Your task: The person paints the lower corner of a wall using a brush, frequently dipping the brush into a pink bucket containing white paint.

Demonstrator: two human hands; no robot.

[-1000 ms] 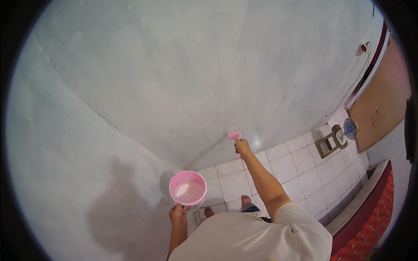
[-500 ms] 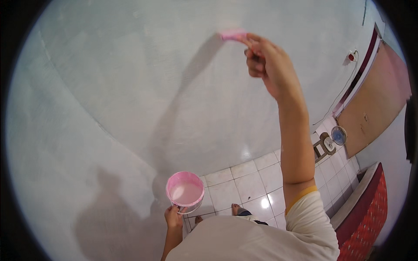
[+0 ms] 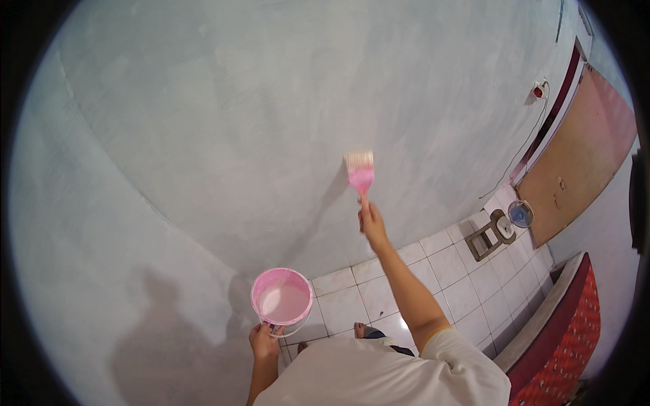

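A wide brush with pink paint and pale bristles [image 3: 360, 169] is against the pale bluish-white wall [image 3: 237, 101], gripped by the handle in my closed right hand [image 3: 372, 223]. Low at centre-left, my left hand [image 3: 265, 344] holds a pink bucket [image 3: 271, 277] with a wire handle and pale pink liquid inside. The bucket is near the wall to my left, where my shadow falls. My bare feet [image 3: 359, 329] are partly visible below.
A white tiled floor [image 3: 379, 298] runs along the wall. At the right are a stool [image 3: 477, 247], a round object with a blue middle [image 3: 520, 215], a leaning brown board [image 3: 582, 155], a socket with a cord [image 3: 538, 90] and a piece with red patterned fabric [image 3: 569, 338].
Over the last second, my right arm swung high up the wall and has come partway down again with the brush. My left hand keeps the bucket low, shifted slightly left in view.
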